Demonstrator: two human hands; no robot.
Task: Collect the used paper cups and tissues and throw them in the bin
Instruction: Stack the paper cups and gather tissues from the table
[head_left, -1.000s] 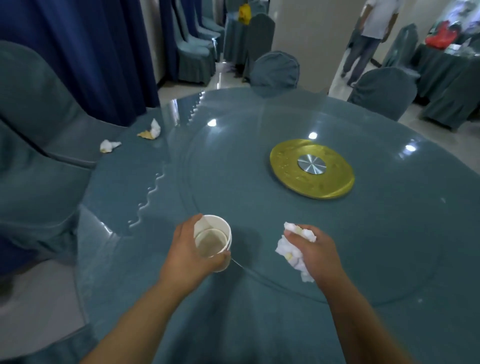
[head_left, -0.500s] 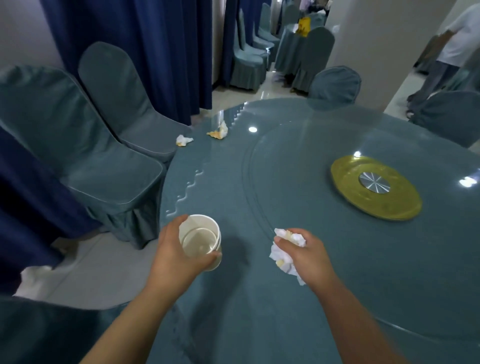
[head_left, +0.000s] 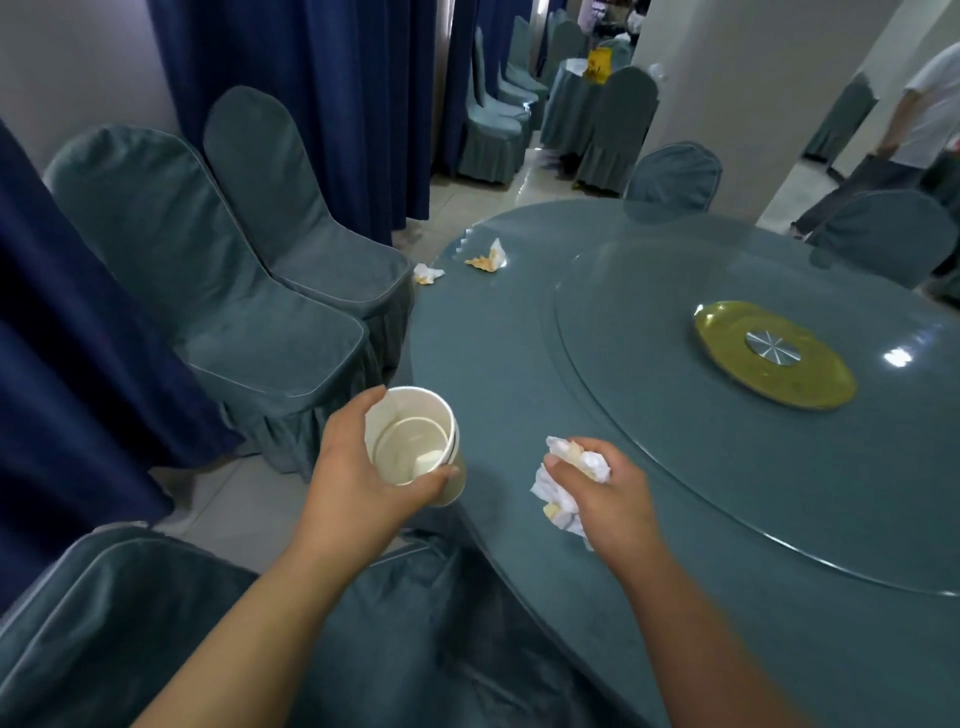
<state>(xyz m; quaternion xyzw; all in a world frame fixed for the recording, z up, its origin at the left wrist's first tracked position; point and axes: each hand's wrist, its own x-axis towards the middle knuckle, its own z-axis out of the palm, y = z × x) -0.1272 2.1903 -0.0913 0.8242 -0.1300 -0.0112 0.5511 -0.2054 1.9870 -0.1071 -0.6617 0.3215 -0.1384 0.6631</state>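
Cups (head_left: 410, 441) moved to table (head_left: 467, 353) edge, gripped by left hand (head_left: 353, 483), right hand (head_left: 608, 499) clutching tissues (head_left: 558, 501)

An open strip of the round teal-clothed table (head_left: 493, 353) runs ahead of the left hand (head_left: 358, 478) gripping stacked white paper cups (head_left: 410, 441) and the right hand (head_left: 602, 493) clutching a crumpled white tissue wad (head_left: 558, 501). Teal fabric-covered chairs (head_left: 270, 343) crowd its left edge, a round glass turntable (head_left: 675, 441) bounds its right; two stained crumpled tissues (head_left: 487, 258) lie at the far end.
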